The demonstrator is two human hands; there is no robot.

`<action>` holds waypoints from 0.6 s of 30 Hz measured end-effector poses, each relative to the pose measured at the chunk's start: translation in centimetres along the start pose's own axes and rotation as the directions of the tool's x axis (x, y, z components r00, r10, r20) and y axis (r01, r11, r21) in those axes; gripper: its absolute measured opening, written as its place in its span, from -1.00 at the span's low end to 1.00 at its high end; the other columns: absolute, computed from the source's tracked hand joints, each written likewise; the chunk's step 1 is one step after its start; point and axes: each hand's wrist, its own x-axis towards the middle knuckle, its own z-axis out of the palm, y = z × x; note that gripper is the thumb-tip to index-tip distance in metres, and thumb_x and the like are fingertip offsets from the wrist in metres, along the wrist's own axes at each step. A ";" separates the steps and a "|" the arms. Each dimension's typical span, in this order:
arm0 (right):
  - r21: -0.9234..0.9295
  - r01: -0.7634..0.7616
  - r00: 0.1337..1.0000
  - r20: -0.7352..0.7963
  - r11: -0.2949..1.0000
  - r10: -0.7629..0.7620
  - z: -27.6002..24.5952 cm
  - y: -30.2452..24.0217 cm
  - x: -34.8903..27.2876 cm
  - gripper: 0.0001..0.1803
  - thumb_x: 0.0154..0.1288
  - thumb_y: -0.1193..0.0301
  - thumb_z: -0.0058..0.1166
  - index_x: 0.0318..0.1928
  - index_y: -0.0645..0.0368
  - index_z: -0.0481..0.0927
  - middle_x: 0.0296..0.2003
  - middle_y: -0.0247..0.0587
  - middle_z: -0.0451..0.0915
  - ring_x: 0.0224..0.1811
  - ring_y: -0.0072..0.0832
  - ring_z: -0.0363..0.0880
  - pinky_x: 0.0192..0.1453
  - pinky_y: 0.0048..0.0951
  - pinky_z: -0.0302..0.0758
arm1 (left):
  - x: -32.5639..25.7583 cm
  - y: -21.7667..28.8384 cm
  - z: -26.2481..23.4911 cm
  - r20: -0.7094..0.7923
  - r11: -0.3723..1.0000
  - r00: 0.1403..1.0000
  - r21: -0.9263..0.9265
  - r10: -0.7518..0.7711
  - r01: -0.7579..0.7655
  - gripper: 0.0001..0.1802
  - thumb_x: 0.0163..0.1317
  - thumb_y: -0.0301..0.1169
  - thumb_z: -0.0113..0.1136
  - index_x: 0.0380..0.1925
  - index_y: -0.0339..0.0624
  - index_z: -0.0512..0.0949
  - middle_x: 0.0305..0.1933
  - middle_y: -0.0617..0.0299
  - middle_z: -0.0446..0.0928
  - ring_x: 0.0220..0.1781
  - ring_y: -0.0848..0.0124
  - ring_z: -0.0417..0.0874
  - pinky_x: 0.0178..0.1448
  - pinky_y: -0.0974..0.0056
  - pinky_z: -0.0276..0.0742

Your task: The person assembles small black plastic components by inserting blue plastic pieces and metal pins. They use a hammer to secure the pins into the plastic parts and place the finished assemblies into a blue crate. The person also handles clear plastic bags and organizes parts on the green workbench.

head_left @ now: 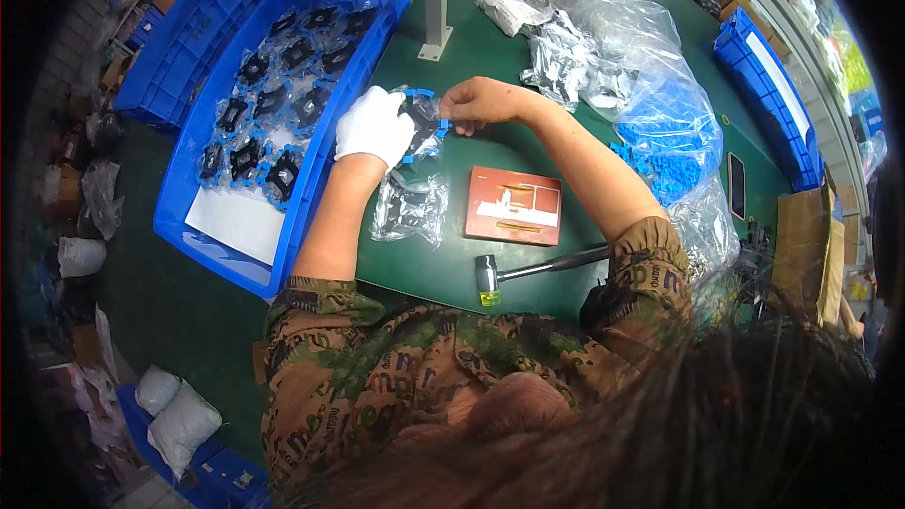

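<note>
- Gripping the black part (426,115) by its left edge with the left hand (375,124), gloved in white and closed over that edge, with fingertips partly hidden.
- Touching the blue piece (444,128) at the part's right edge with the bare right hand (479,100), with fingers bent; cannot tell whether pinching it.
- Placed, as to the part, between both hands, over the green tabletop (495,152).
- Bordered just below by a clear bag (412,210), and to the lower right by a red-brown box (514,207), with a hammer (486,277) under that.
- Flanked on the left, past the gloved hand, by a blue tray (318,165) full of bagged black-and-blue parts (292,55) and white paper (238,223).
- Well apart from a large bag (671,146) of blue pieces and from a phone (736,187), both beyond the right forearm.
</note>
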 end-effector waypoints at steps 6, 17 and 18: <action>0.086 0.004 0.999 0.037 0.996 -0.007 -0.3 0.3 -0.4 -0.67 0.59 0.20 0.12 0.14 0.14 0.67 -0.32 -0.44 0.71 -0.27 -0.65 0.66 -0.14 -0.53 0.56 | 0.2 0.1 0.5 -0.066 0.994 0.996 0.087 0.065 -0.059 -0.64 0.29 -0.22 0.15 0.02 -0.01 0.72 -0.06 -0.03 0.64 0.03 0.00 0.72 0.11 -0.06 0.65; 0.149 0.053 0.997 0.038 0.987 -0.060 0.1 1.6 0.1 -0.79 0.59 0.33 0.09 0.07 0.10 0.69 -0.32 -0.47 0.71 -0.33 -0.69 0.66 -0.21 -0.57 0.55 | 0.6 0.2 0.7 -0.056 0.949 0.975 0.248 0.216 -0.196 -0.65 0.34 -0.29 0.13 0.09 0.06 0.69 -0.07 0.11 0.67 -0.01 0.08 0.72 0.03 -0.05 0.65; 0.129 0.053 0.997 0.056 0.990 -0.060 0.1 1.7 0.2 -0.77 0.59 0.31 0.10 0.09 0.11 0.68 -0.30 -0.47 0.70 -0.30 -0.69 0.65 -0.17 -0.57 0.55 | 0.7 0.2 0.8 -0.051 0.946 0.974 0.257 0.219 -0.199 -0.65 0.35 -0.30 0.13 0.10 0.07 0.68 -0.04 0.12 0.66 0.01 0.07 0.71 0.06 -0.05 0.64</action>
